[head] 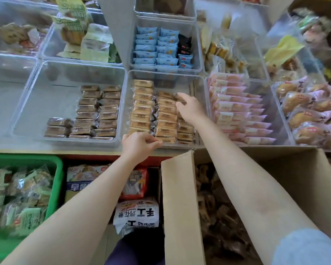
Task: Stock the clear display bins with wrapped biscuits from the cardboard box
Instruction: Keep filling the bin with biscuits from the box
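Wrapped biscuits (165, 117), tan packets in crinkled clear film, stand in three rows on edge inside the middle clear bin (199, 87); more lie loose and dark in the cardboard box (182, 197) at 5 o'clock of that bin. I judge each packet light, the film slick and springy, the biscuit inside stiff but liable to crack if squeezed across its flat face. Best hold, by my estimate: thumb and fingers on the two long edges, clear of the crimped end seals, which would slip.

My right hand (189, 109) reaches over the third row at the bin's 3 o'clock side, fingers curled round one brown packet (181, 99), which touches the row's far end. My left hand (139, 143) sits at the bin's near rim, 6 o'clock, fingers bent and pinching the nearest packet of the first row (140, 113), steadying it, as far as I can tell.

Open room in this bin lies at 12 to 1 o'clock, beyond the two shorter rows; the first row runs farther back. The bin walls stand close on either side, so a packet should, I judge, go down from above, not slide in sideways.

At 9 o'clock the neighbouring bin (46, 92) holds darker packets and much bare floor. At 3 o'clock a bin of pink packets (235, 108) is nearly full. The box flap (177, 169) rises just beside my right forearm.
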Demonstrator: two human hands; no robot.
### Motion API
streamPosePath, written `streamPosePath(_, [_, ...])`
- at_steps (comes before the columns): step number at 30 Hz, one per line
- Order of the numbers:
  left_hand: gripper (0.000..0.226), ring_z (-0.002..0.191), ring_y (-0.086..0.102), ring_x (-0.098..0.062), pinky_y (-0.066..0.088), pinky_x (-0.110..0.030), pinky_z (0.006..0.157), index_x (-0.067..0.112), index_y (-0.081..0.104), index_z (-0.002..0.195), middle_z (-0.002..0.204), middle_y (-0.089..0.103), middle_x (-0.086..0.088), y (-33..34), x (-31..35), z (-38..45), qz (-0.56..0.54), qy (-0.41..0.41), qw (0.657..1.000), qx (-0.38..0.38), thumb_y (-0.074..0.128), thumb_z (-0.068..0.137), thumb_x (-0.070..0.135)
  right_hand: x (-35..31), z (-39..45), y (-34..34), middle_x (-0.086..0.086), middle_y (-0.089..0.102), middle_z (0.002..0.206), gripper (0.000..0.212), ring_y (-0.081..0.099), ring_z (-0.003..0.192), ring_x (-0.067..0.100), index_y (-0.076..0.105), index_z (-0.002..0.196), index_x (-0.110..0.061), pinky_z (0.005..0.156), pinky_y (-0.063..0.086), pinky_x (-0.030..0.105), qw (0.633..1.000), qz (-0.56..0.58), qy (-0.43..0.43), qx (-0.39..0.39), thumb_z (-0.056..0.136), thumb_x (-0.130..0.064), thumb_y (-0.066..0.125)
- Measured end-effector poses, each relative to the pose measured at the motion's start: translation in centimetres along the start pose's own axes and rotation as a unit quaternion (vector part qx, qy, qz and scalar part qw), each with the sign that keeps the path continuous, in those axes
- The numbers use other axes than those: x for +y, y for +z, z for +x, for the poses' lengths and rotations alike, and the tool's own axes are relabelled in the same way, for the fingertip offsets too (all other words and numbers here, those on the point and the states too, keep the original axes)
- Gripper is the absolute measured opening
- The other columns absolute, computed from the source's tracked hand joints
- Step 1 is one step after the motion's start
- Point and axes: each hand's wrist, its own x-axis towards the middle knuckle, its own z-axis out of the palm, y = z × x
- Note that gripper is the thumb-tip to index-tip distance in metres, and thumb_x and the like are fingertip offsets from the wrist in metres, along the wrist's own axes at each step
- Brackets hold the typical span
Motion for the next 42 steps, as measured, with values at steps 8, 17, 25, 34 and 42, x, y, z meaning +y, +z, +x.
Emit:
streamPosePath(8, [0.026, 0.108, 0.06, -0.018, 0.049, -0.04, 0.099, 0.019, 0.07, 0.117, 0.109, 0.065, 0.004, -0.5, 4.4, -4.8, -0.145, 0.013, 0.989, 0.021, 0.057, 0.098, 0.031, 4.5, -19.7, -8.5, 0.005, 0.071, 0.08, 0.033, 0.065, 0.065, 0.013, 0.071, 0.088, -0.014, 0.065, 0.054, 0.02, 0.984, 0.112, 0.026, 0.138, 0.095, 0.0, 0.042])
streamPosePath(17, [0.016, 0.1, 0.058, -0.012, 0.028, -0.01, 0.079, 0.024, 0.073, 0.105, 0.103, 0.071, 0.006, 6.1, 13.0, -18.3, 0.024, 0.3, 0.953, 0.026, 0.065, 0.093, 0.028, 18.2, -28.8, -8.1, 0.007, 0.07, 0.095, 0.031, 0.066, 0.076, 0.017, 0.07, 0.096, -0.016, 0.073, 0.051, 0.028, 0.975, -0.038, 0.187, -0.113, 0.095, -0.005, 0.041])
streamPosePath(25, [0.016, 0.06, 0.059, -0.011, 0.037, -0.015, 0.051, 0.021, 0.075, 0.09, 0.072, 0.066, 0.009, 11.0, 13.0, -22.2, 0.107, 0.246, 0.963, 0.0, 0.063, 0.094, 0.03, 26.9, -28.8, -7.1, 0.008, 0.052, 0.144, 0.064, 0.055, 0.124, 0.03, 0.053, 0.143, -0.013, 0.103, 0.047, 0.041, 0.819, -0.307, 0.224, -0.431, 0.091, -0.048, 0.067])
streamPosePath(34, [0.023, 0.063, 0.061, -0.012, 0.051, -0.026, 0.056, 0.022, 0.075, 0.086, 0.069, 0.065, 0.008, 11.7, 13.2, -21.9, 0.166, 0.177, 0.969, 0.046, 0.059, 0.091, 0.038, 27.5, -26.8, -5.3, 0.011, 0.032, 0.16, 0.092, 0.042, 0.139, 0.034, 0.034, 0.156, -0.015, 0.112, 0.041, 0.042, 0.756, -0.328, 0.208, -0.527, 0.085, -0.062, 0.069])
streamPosePath(42, [0.022, 0.061, 0.057, -0.009, 0.039, -0.017, 0.052, 0.025, 0.074, 0.083, 0.065, 0.063, 0.01, 11.8, 13.6, -22.0, 0.185, 0.149, 0.97, 0.048, 0.061, 0.09, 0.042, 25.1, -27.8, -7.7, 0.019, 0.056, 0.135, 0.062, 0.063, 0.111, 0.03, 0.047, 0.14, -0.007, 0.083, 0.055, 0.032, 0.814, 0.036, 0.227, -0.533, 0.094, -0.045, 0.062])
